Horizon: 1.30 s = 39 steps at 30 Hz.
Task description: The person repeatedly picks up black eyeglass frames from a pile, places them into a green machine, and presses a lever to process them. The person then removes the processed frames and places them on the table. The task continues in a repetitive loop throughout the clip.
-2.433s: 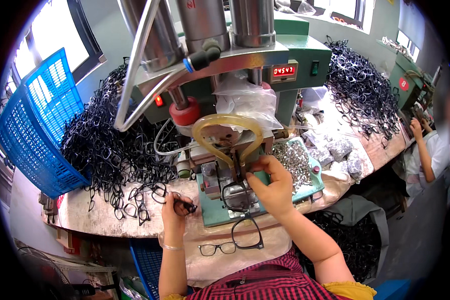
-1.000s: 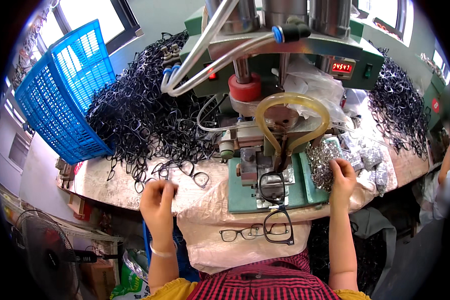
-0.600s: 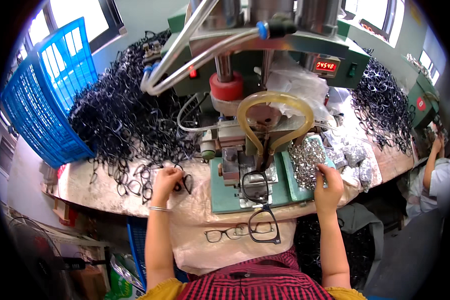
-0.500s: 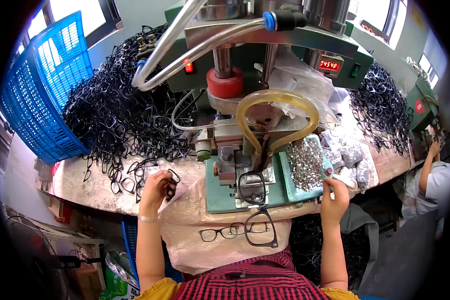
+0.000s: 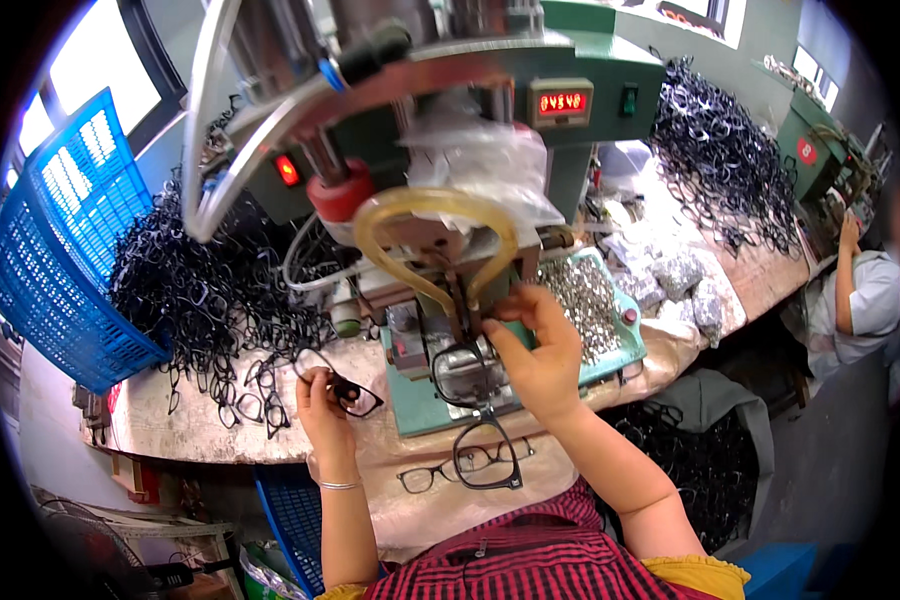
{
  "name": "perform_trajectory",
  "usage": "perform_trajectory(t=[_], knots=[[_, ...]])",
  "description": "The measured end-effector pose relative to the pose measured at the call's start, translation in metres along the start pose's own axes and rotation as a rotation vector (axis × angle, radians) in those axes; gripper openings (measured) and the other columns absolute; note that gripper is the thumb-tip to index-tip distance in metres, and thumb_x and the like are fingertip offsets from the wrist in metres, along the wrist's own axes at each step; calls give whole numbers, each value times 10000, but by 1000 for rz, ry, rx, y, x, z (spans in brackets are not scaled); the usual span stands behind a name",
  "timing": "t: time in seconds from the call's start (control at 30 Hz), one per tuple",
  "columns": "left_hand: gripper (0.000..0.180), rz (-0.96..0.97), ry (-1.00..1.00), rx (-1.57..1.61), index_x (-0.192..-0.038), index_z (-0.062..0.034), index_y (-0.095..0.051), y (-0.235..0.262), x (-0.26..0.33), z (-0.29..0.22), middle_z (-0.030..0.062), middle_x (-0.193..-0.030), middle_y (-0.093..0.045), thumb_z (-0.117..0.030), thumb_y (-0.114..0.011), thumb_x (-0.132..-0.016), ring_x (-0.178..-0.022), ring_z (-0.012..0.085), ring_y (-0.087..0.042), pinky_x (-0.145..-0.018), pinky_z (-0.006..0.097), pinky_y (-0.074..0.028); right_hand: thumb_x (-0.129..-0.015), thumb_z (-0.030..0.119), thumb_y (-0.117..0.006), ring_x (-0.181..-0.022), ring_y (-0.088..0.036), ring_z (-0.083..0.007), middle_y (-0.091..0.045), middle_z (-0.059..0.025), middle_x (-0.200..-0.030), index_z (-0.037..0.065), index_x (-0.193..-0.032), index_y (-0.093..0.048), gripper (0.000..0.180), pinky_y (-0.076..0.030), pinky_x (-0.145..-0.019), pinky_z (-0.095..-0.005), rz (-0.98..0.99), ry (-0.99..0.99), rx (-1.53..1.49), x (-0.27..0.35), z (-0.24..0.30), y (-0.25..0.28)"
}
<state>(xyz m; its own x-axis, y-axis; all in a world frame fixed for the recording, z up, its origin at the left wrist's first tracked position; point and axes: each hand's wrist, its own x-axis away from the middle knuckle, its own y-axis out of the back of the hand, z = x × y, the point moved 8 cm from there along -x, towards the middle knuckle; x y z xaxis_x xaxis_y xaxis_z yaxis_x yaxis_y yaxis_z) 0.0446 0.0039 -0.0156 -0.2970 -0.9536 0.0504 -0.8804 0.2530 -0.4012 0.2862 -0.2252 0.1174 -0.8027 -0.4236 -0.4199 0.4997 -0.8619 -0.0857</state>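
Note:
My left hand is closed on a black eyeglass frame above the table's front edge, left of the press. Another black eyeglass frame hangs down from the green bench press, one rim up at the fixture and the other below its front edge. My right hand is at the press, thumb and forefinger pinched beside the fixture, just under the looped yellowish tube. What those fingertips hold is too small to tell. More glasses lie on the sheet over my lap.
Right of the fixture is a green tray of small metal parts, with bagged parts beyond it. Piles of black frames lie left and far right. A blue basket leans at left. A co-worker sits at right.
My right hand has moved from the tray's front right corner left and inward to the press fixture. My left hand has drawn an eyeglass frame nearer the press. The whole view has shifted and tilted.

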Motion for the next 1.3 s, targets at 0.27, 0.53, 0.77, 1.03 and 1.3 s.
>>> perform_trajectory(t=[0.27,0.53,0.77,1.03,1.3], knots=[[194,556,-804,30,-1142,-21,-546,-141,84,-175,133,-1056,-604,-174,-490,-1038,-999,214,-587,-831,367,-543,-841,-9,-687,-1005,-629,-136,-698,-102,-1029,-34,-1330,-425,555,-446,-953,-273,178,-182,-265,2,-6,-15],[75,616,-1085,-387,-848,-68,-675,-172,110,-162,132,-820,-729,-67,-630,-908,-619,232,-650,-699,296,-448,-852,39,-666,-1180,-597,-243,-664,-139,-1170,10,-1249,-585,407,-440,-1016,-344,308,-123,11,6,6,9],[222,1017,-1241,-652,-971,-117,-746,-192,141,-107,49,-1053,-732,-145,-764,-751,-773,240,-538,-872,456,-518,-748,100,-745,-1201,-543,-393,-621,-223,-1185,83,-944,-730,197,-422,-1021,-452,28,241,1013,-9,-53,104],[360,923,-1227,-766,-1143,-104,-695,-173,147,-97,63,-1193,-695,-146,-738,-788,-847,225,-565,-1101,502,-401,-752,128,-691,-956,-556,-389,-594,-169,-953,47,-821,-665,109,-472,-805,-484,135,364,1112,-50,-71,33],[419,-327,-638,-1673,-1132,-31,-660,174,-83,-156,196,-1131,-641,-321,-735,-839,-1041,362,-598,-897,439,-483,-800,7,-694,-820,-646,-256,-683,-111,-855,16,-909,-689,109,-501,-780,-346,-23,194,725,-31,-45,85]])
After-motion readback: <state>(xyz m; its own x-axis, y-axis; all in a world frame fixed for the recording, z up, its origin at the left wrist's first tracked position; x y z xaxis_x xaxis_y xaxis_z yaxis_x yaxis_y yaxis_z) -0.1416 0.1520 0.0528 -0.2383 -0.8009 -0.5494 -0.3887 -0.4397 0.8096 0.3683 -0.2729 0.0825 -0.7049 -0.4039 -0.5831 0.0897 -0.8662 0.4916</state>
